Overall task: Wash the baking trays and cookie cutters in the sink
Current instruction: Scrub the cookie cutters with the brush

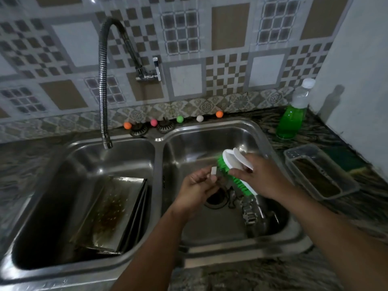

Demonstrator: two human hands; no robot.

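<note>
Left hand pinches small metal cookie cutter over right basin, frame centre. Right hand grips scrub brush, bristles on cutter. Cutter likely light, thin, slippery wet; best pinched by edges. Baking trays lean in left basin: stiff, greasy.

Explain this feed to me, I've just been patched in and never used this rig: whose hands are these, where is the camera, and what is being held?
There is no machine: a person wears one head camera looking down at a double sink. The right hand grips a white scrubbing brush with green bristles. The left hand pinches a small metal piece, probably a cookie cutter, against the bristles over the right basin. More cutters lie by the drain. Stained baking trays lean in the left basin under the faucet. On the counter stand a bottle of green dish soap and a clear plastic container.
</note>
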